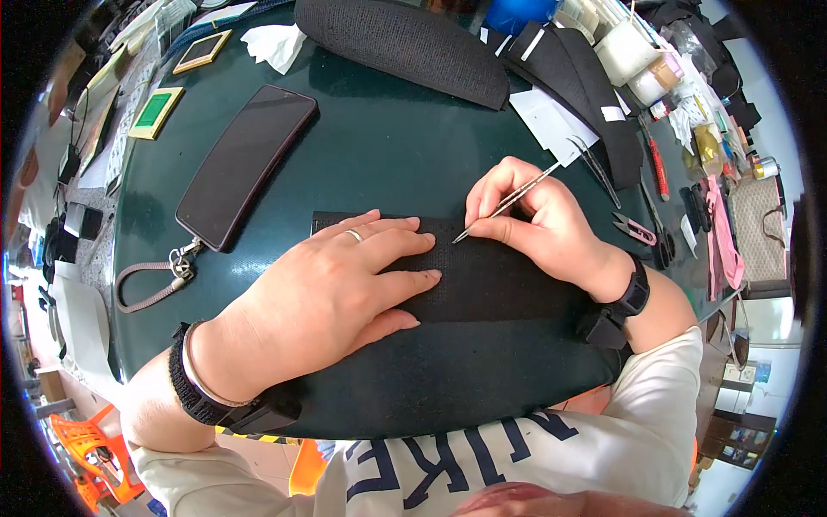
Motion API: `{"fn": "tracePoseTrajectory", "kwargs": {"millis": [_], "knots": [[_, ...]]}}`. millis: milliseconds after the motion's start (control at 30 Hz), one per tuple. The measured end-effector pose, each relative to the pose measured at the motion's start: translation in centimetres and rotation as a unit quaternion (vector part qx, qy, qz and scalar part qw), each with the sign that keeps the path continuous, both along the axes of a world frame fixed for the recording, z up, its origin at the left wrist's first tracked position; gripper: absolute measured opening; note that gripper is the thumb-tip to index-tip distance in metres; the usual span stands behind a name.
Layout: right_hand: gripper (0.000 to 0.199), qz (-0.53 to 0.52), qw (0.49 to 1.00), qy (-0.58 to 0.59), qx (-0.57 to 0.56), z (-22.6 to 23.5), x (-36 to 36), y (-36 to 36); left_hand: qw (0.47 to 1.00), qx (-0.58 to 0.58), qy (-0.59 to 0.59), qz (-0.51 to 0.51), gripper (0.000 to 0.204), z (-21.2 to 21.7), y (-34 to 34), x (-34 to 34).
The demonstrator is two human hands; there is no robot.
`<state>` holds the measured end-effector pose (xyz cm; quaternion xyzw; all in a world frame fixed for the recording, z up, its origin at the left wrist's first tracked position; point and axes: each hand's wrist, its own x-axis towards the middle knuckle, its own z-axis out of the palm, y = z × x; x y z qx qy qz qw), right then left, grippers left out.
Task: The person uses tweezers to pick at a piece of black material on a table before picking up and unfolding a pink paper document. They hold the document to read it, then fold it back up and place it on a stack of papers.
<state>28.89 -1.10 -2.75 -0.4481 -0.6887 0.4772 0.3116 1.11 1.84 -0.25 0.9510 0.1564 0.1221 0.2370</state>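
A black piece of textured fabric (508,280) lies flat on the dark green table before me. My left hand (332,284) rests on its left part, palm down, fingers spread and pressing on the cloth. Between the thumb and fingers of my right hand (538,215) is a pair of thin metal tweezers (508,200). The tip points down and left and meets the fabric just right of my left fingertips. Whether a thread is caught in the tip is too small to tell.
A phone (247,168) with a wrist strap (155,289) lies at left. Behind stands a rolled dark fabric (405,52). On the right are a second pair of tweezers (596,175), pink-handled thread snips (635,228), a red-handled tool (656,164) and white paper (551,129).
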Motion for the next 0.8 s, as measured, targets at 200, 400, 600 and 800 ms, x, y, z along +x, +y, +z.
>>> {"fn": "tracePoseTrajectory", "kwargs": {"millis": [200, 400, 600, 800], "knots": [[0.022, 0.005, 0.999, -0.027, 0.045, 0.36, -0.34, 0.0, 1.0, -0.003, -0.002, -0.003, 0.043, -0.04, 0.09, 0.0], [0.022, 0.015, 0.998, -0.033, 0.043, 0.04, -0.27, -0.12, 1.0, -0.001, 0.002, -0.002, 0.043, -0.04, 0.03, 0.06], [0.021, -0.047, 0.998, 0.041, 0.004, 0.1, -0.35, 0.03, 1.0, -0.003, -0.005, -0.006, 0.041, -0.07, 0.05, 0.01], [0.02, -0.029, 0.997, -0.024, 0.065, 0.12, -0.57, 0.05, 1.0, -0.006, -0.006, -0.006, 0.041, 0.0, 0.09, 0.07]]}}
